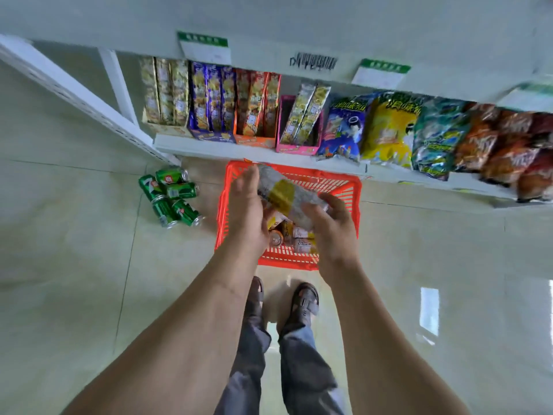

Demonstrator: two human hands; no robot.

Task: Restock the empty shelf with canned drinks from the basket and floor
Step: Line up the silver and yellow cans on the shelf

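- My legs in grey trousers (287, 369) and dark sandals (305, 301) stand on the pale tiled floor (74, 280), seen from directly above.
- My left hand (247, 208) and my right hand (332, 226) together grip a blurred silver-and-yellow pack of cans (287, 196), fingers curled round its two ends, holding it above the basket.
- The red plastic basket (350, 190) sits on the floor just ahead of my feet; a few orange and pale canned drinks (284, 233) lie loose in its bottom, below the pack.
- Left of the basket, a cluster of green cans (172, 197) lies on its side on the tiles, near the foot of the white shelf upright (89, 100).
- Beyond the basket, the low white shelf (215, 148) carries boxed snack sticks (209, 97) in cream, purple, orange and pink trays, with bagged crisps (434, 133) to the right.
- Green-edged price tags (205, 47) hang from the shelf edge above.
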